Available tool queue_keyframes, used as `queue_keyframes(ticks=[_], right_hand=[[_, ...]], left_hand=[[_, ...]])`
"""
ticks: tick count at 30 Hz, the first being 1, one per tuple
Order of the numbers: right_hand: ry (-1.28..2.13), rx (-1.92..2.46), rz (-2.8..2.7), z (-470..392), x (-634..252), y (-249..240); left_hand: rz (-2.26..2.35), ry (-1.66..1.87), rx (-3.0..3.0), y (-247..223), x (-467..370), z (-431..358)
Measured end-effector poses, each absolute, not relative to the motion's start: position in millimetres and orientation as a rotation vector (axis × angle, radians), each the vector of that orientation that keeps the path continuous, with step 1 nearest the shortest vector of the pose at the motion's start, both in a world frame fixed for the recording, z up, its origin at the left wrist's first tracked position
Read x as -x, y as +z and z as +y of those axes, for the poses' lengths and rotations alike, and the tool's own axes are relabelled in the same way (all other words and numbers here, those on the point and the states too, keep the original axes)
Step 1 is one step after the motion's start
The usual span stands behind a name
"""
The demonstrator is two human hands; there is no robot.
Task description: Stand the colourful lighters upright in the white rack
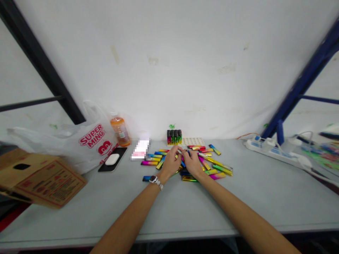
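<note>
My left hand (172,163), with a watch (156,180) on its wrist, is closed at the middle of a loose pile. Close against it, my right hand (192,163) is closed too. The fingertips of both hands meet around a small piece that I cannot make out, with something pale showing between them. Beneath and around the hands lie several slim, shiny two-coloured sticks with dark ends (149,163), in gold, blue, pink, green and red. Just beyond the fingers, more such sticks (174,137) stand upright in rows at the left of a white tray with holes (192,141).
On the left are a cardboard box (53,181), a plastic bag (90,139), a bottle of orange drink (120,130), a dark phone (122,155) bearing a white case (112,159), and a blurred bright screen (141,149). A power strip (275,153) with cords lies right. Behind rises a wall.
</note>
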State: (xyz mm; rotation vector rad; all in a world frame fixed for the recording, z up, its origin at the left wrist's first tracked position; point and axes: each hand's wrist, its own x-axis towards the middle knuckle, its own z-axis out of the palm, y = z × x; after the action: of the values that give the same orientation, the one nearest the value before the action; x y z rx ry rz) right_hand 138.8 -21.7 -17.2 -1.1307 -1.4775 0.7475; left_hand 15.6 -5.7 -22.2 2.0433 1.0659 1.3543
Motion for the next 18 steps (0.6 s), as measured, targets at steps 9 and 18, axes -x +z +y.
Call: queue_keyframes(ticks=[9,18], right_hand=[[0.773,1.122,-1.497,-26.1,-142.0,-17.2],[0.705,1.090,-1.505,-22.5,-139.6,-21.4]], left_hand=[[1.020,1.385,-2.133,-22.9,-16.1,-3.9],[0.987,1.390,-2.143,-21.4,-17.1,-4.9]])
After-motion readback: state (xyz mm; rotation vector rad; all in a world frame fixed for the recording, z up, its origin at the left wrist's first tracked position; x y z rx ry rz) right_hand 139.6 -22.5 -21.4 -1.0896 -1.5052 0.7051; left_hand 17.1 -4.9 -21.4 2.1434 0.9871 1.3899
